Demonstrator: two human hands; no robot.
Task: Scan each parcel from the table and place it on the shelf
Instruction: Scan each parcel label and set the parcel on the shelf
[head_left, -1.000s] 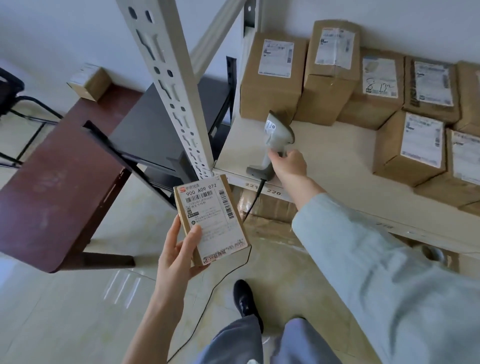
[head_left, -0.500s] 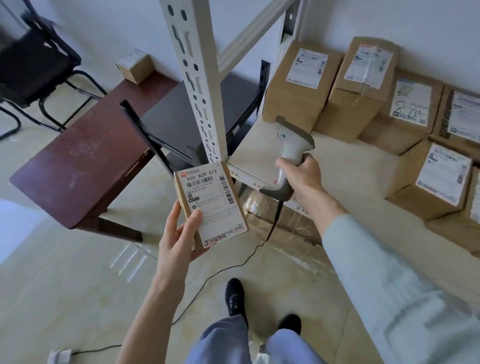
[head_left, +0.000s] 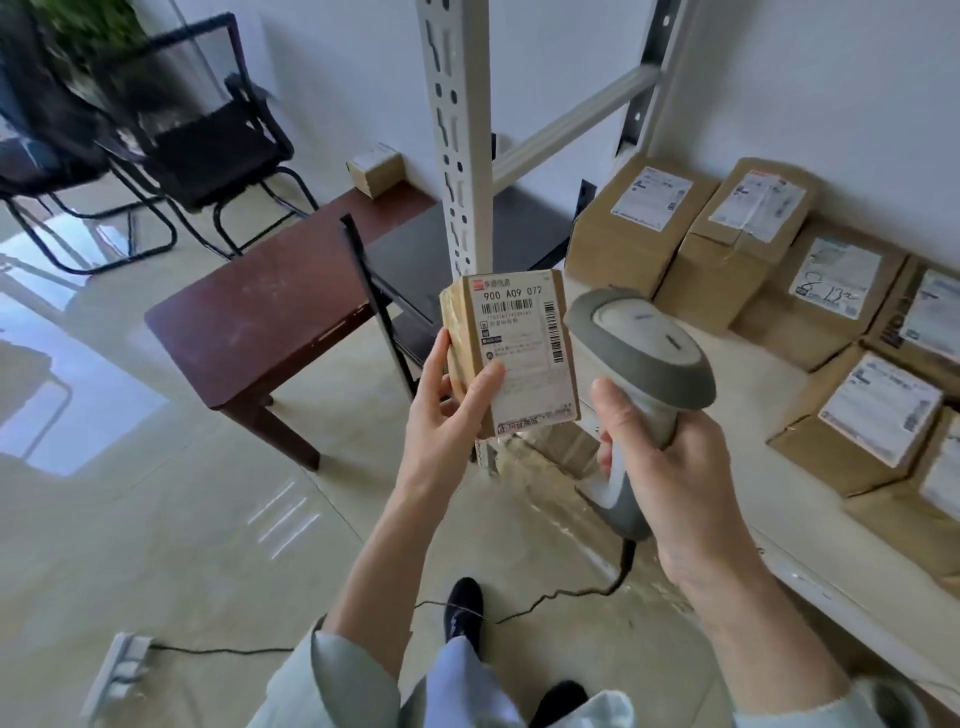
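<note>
Above the tiled floor, the left hand (head_left: 441, 421) has its grip clamped on a small parcel (head_left: 511, 353), thumb across the label, fingers behind, label facing up. Just beside it, the right hand (head_left: 670, 467) is wrapped tight round the handle of the scanner (head_left: 641, 358), whose head sits near the parcel's right edge without touching. Open shelf (head_left: 727, 395) surface lies right, before the stacked boxes (head_left: 727, 249). One more box (head_left: 375, 169) rests on the tabletop (head_left: 260, 312) behind.
</note>
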